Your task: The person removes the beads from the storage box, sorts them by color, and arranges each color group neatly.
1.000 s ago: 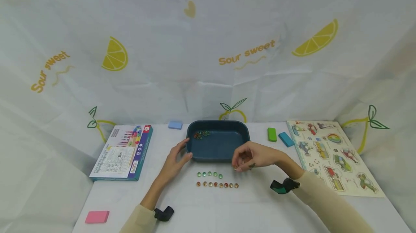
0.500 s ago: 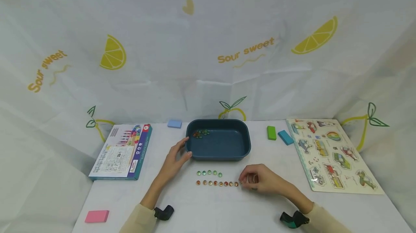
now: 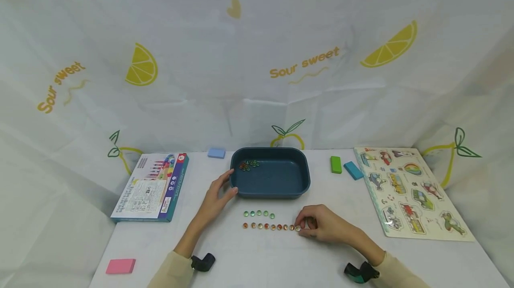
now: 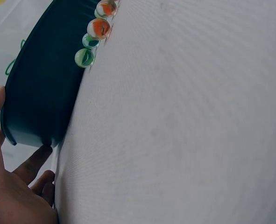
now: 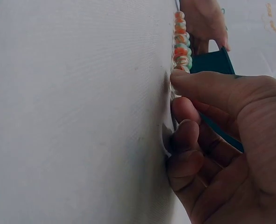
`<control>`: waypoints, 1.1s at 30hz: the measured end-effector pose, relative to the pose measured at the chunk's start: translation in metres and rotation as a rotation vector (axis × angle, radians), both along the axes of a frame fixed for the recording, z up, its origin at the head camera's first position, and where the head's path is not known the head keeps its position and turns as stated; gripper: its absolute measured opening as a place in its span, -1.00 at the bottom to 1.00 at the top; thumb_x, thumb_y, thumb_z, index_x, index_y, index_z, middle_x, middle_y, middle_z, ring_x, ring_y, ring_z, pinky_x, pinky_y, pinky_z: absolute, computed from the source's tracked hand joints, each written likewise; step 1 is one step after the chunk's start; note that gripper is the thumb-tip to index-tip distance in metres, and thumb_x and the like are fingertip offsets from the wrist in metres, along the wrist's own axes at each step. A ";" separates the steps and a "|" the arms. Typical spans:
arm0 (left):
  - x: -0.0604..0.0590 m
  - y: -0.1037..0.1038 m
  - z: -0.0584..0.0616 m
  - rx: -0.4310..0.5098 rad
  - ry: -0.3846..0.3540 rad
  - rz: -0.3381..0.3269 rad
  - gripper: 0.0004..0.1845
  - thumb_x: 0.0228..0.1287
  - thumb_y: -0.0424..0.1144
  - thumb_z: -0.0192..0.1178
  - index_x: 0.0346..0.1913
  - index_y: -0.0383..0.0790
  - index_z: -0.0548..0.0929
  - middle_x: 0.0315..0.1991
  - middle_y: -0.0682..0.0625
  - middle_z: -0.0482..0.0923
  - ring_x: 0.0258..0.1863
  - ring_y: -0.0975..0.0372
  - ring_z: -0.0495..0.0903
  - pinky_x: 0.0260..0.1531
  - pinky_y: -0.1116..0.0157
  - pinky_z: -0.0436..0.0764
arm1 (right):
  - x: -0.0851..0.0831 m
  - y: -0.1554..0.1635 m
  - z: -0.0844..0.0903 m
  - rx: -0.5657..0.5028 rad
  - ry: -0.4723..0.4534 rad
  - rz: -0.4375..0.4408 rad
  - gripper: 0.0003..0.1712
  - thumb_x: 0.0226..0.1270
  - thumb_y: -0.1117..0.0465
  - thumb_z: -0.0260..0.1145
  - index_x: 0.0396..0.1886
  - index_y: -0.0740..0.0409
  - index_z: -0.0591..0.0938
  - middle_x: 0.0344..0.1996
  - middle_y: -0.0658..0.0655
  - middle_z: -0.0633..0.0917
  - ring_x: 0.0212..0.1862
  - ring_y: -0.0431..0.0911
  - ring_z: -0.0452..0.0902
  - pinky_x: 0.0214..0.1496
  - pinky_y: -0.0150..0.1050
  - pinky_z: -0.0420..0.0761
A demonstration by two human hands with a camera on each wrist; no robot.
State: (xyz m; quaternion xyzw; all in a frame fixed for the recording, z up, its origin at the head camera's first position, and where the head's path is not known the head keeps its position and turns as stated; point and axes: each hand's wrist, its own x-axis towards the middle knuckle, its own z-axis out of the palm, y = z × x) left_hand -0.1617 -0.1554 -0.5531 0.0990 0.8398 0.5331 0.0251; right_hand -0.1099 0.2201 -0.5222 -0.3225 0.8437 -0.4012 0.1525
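Observation:
A dark blue tray (image 3: 299, 190) stands mid-table with a few marbles (image 3: 249, 165) in its far left corner. In front of it lie a short row of green marbles (image 3: 259, 213) and a longer row of orange marbles (image 3: 266, 226). My right hand (image 3: 301, 226) rests on the table at the right end of the orange row, its thumb and curled fingers pinching a marble (image 3: 298, 228) there. The right wrist view shows the fingertips (image 5: 177, 77) against the row's end (image 5: 180, 60). My left hand (image 3: 226, 183) touches the tray's front left corner (image 4: 39, 102) with relaxed fingers (image 4: 35, 161).
A colourful box (image 3: 150, 187) lies at the left and a pink block (image 3: 120, 266) near the front left edge. A pale blue block (image 3: 216, 153) sits behind the tray. A green block (image 3: 335, 165), a blue block (image 3: 353, 170) and a picture puzzle board (image 3: 413, 192) lie at the right.
My right hand came down from the tray's front edge to the right end of the orange row, bringing a marble. The left hand has stayed at the tray corner.

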 end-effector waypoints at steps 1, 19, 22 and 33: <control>0.000 0.000 0.000 0.000 0.002 0.000 -0.32 0.51 0.01 0.30 0.61 0.31 0.33 0.59 -0.11 0.36 0.61 -0.08 0.32 0.61 -0.29 0.22 | 0.000 0.000 0.000 -0.002 0.004 0.001 -0.85 0.32 0.26 0.55 -0.16 0.00 0.76 -0.38 -0.10 0.69 -0.48 -0.47 0.37 -0.47 -0.52 0.49; 0.000 0.000 0.000 -0.013 -0.005 0.001 -0.32 0.52 0.04 0.28 0.61 0.33 0.32 0.60 -0.09 0.36 0.63 -0.08 0.30 0.61 -0.31 0.20 | -0.001 0.004 0.004 0.023 -0.027 -0.008 -0.87 0.36 0.17 0.54 -0.15 -0.03 0.75 -0.40 -0.17 0.66 -0.42 -0.43 0.46 -0.40 -0.48 0.56; 0.000 0.000 0.000 -0.014 -0.008 0.002 -0.32 0.52 0.05 0.28 0.61 0.34 0.32 0.60 -0.09 0.35 0.63 -0.08 0.29 0.62 -0.32 0.19 | -0.002 0.008 0.006 0.025 -0.047 0.000 -0.85 0.39 0.13 0.52 -0.10 -0.05 0.75 -0.34 -0.16 0.70 -0.38 -0.42 0.50 -0.35 -0.46 0.61; 0.001 0.000 -0.001 -0.010 -0.010 0.005 -0.33 0.53 0.06 0.26 0.61 0.34 0.32 0.61 -0.12 0.34 0.64 -0.10 0.27 0.61 -0.34 0.18 | -0.043 0.004 0.050 -0.108 -0.114 -0.023 -0.73 0.52 0.21 0.39 0.06 0.29 0.72 -0.22 0.28 0.78 -0.30 -0.07 0.67 -0.32 -0.26 0.73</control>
